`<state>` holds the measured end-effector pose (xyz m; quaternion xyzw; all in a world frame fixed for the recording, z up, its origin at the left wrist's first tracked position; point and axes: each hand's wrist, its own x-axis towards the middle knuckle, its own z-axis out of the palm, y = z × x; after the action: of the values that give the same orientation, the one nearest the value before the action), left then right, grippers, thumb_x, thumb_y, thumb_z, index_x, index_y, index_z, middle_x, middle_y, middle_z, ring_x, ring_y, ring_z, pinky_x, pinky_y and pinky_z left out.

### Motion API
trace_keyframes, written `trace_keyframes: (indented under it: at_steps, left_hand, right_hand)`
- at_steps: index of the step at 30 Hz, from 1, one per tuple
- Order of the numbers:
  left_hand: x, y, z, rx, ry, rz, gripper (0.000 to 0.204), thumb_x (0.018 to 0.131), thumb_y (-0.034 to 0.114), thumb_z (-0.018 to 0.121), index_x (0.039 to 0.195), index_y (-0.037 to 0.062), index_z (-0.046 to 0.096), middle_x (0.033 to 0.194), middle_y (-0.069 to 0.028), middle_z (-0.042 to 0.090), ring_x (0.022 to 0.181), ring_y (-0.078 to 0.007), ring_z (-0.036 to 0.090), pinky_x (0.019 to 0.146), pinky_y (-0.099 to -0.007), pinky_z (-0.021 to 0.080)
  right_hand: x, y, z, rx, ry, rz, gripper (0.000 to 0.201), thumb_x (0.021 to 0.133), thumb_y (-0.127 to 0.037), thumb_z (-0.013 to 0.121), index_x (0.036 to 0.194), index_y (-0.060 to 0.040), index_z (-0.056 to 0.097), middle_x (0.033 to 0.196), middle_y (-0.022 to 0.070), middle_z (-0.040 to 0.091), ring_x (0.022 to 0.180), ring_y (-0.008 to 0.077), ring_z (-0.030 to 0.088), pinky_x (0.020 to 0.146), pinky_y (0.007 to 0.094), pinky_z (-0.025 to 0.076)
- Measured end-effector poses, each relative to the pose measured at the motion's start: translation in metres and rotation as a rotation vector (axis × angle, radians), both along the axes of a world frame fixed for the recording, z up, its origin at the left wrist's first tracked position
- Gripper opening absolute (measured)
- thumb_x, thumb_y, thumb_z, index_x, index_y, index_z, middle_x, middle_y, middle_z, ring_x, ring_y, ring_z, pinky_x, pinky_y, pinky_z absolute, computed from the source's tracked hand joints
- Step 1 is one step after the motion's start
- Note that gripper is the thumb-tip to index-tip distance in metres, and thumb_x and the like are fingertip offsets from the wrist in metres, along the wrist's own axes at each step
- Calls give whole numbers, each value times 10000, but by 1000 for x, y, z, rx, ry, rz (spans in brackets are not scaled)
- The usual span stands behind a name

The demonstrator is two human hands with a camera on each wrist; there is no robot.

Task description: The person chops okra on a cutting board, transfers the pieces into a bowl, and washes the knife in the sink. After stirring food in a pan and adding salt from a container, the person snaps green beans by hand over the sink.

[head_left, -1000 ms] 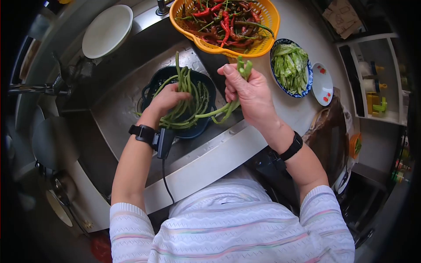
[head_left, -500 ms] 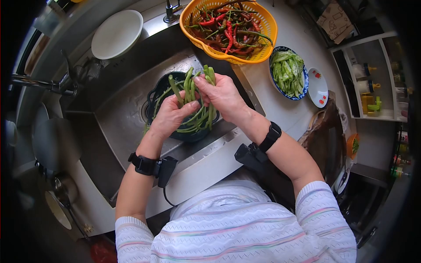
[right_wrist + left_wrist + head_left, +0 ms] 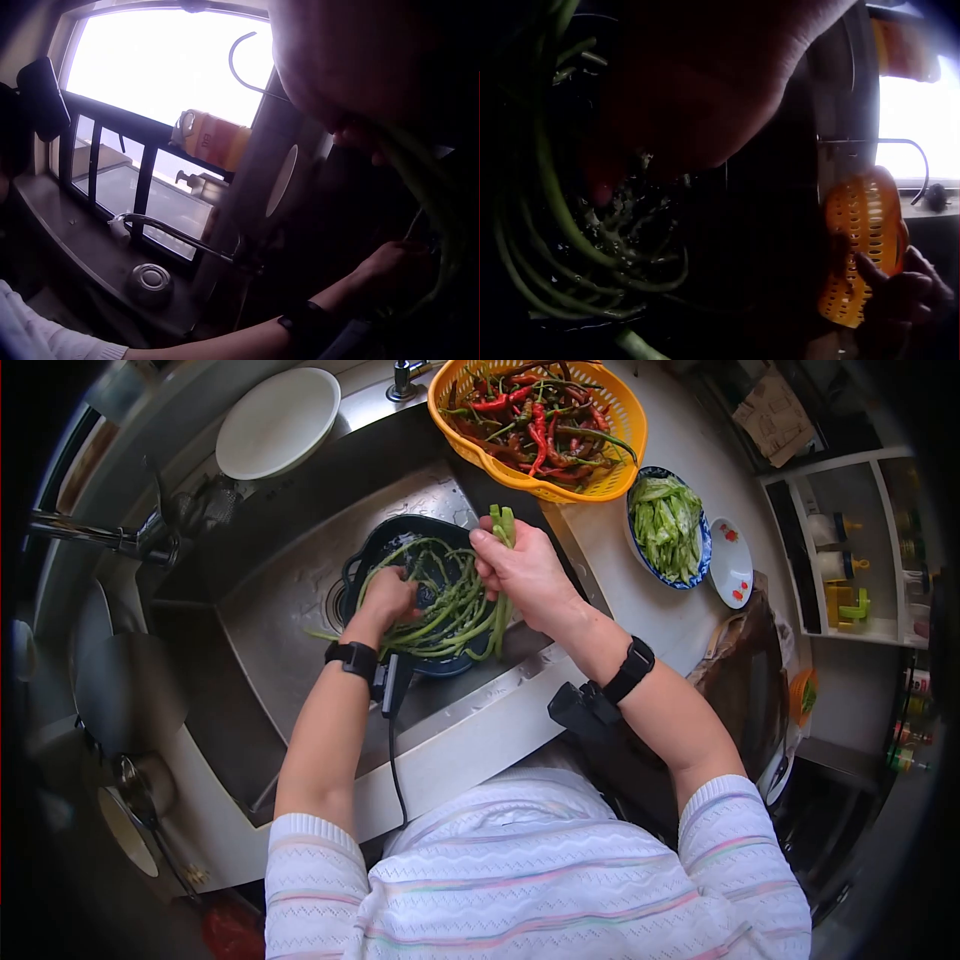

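My right hand (image 3: 532, 578) grips a bunch of green long beans (image 3: 503, 622) over the right rim of a dark blue basin (image 3: 372, 542). Their cut ends poke up above the thumb, and the lower lengths hang down. Inside the basin lie more long beans (image 3: 440, 622), looped and wet. My left hand (image 3: 390, 598) reaches down among them with bent fingers. In the dim left wrist view, the fingers come close to curved beans (image 3: 551, 172) and wet, glinting bits; whether they pinch a bean I cannot tell.
The basin stands in a steel sink (image 3: 270, 605) with a faucet (image 3: 100, 532) at left. A white plate (image 3: 278, 422) sits behind. A yellow basket (image 3: 610, 485) of red and green peppers, a bowl of cut greens (image 3: 665, 528) and a small flowered dish (image 3: 732, 565) are at right.
Half a second ago both hands met above the basin around the beans. Since then my left hand has dropped back into the basin, while my right keeps the bunch and has shifted slightly right.
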<state>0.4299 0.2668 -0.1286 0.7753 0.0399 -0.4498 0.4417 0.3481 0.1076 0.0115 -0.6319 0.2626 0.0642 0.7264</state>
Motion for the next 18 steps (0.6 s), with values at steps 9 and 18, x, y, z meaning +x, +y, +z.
trace_keyframes:
  at_steps: [9, 18]
  left_hand:
    - [4, 0, 36, -175, -114, -35, 247, 881, 175, 557, 1052, 11, 628, 731, -56, 623, 676, -109, 597, 567, -241, 477]
    - [-30, -6, 102, -774, 28, 173, 274, 847, 162, 642, 1060, -9, 623, 804, -49, 642, 694, -109, 602, 657, -234, 506]
  right_hand:
    - [-1, -13, -2, 77, -6, 36, 222, 917, -203, 542, 1029, -12, 559, 664, -10, 516, 529, 70, 459, 500, 221, 411]
    - [-8, -2, -1, 171, -119, 9, 253, 901, -257, 580, 1072, -71, 601, 940, 2, 640, 785, 60, 571, 637, 216, 430]
